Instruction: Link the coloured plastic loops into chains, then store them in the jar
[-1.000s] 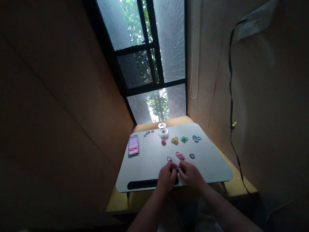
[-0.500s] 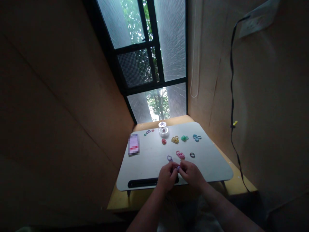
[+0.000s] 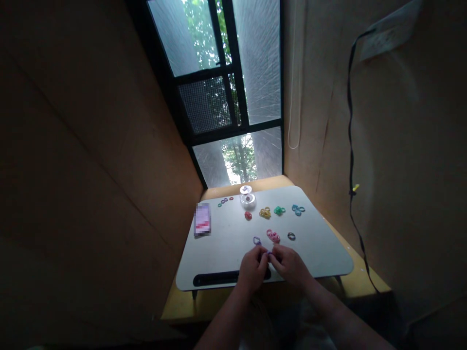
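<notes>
My left hand [image 3: 253,265] and my right hand [image 3: 288,262] meet above the near edge of a white lap table [image 3: 226,253]. Between their fingertips is a small purple band [image 3: 269,253], pinched from both sides. Just beyond my left hand lie other purple bands [image 3: 257,240]. A pile of pink bands [image 3: 273,236] is beyond my right hand, with dark bands [image 3: 291,236] to its right. Farther back sit red [image 3: 248,215], yellow [image 3: 265,213], green [image 3: 279,210] and blue bands [image 3: 298,210] in separate groups.
A clear round container [image 3: 248,200] stands near the back edge, left of which lie several loose bands [image 3: 224,201]. A pinkish packet or device [image 3: 202,219], blurred, is at the left. A black slot [image 3: 215,278] runs along the near edge. A cable [image 3: 350,146] hangs at the right.
Both hands stay together at the purple band, which now shows less between the fingertips. The whole view has shifted very slightly.
</notes>
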### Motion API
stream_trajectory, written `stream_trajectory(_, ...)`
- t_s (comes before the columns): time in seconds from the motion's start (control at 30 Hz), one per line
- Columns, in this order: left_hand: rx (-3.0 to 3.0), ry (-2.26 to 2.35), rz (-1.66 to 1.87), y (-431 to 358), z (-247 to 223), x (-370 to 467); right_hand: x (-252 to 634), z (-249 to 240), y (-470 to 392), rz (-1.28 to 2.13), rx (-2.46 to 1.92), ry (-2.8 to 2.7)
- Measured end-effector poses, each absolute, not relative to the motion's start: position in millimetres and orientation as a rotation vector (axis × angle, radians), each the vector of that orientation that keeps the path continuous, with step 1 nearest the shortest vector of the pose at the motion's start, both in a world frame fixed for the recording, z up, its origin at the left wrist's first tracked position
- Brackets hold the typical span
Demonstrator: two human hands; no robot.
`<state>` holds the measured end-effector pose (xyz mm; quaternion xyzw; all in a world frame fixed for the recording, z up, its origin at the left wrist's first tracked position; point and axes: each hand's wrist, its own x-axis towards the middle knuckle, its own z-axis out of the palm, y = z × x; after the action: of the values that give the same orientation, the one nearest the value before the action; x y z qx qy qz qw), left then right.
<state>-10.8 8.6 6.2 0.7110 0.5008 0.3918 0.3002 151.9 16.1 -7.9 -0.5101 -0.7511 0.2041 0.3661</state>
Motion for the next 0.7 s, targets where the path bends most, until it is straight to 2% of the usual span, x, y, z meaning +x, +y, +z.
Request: stream_trajectory(0.7,1.885,1.368,1.022,10.3,0.6,-10.5,151.4,-7.6,16.7,0.563,-1.273,-1.907)
